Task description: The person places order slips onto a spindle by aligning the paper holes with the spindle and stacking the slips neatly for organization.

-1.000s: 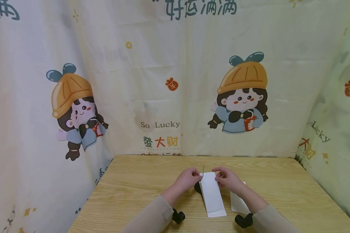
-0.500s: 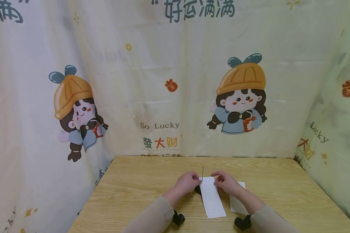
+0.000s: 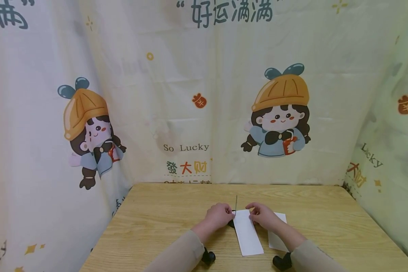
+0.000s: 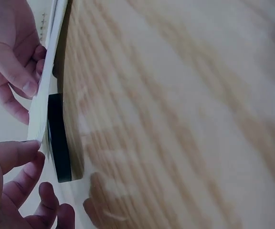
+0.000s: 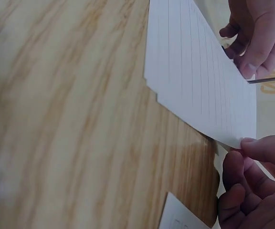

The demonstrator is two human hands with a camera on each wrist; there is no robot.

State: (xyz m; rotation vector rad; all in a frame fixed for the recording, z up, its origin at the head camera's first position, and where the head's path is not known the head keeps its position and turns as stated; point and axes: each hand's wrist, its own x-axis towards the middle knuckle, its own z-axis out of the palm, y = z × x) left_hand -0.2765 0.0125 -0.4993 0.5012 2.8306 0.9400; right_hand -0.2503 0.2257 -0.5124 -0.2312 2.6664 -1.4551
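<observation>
Both hands hold a stack of white lined paper slips by its far end. My left hand pinches the far left corner between thumb and fingers. At the far right corner my right hand pinches the edge, its thumb on top. A thin upright metal spike sticks up from the paper close to my left thumb and seems to pass through it. Its black round base sits under the slips in the left wrist view, mostly covered in the head view.
Another white slip lies on the wooden table, partly under my right forearm. Black wrist mounts hang below both sleeves. A printed curtain rises behind the table and along its sides.
The far end of the slips has come down along the spike, with both hands lowering with it. More of the spike shows above the paper. The head view has tilted slightly.
</observation>
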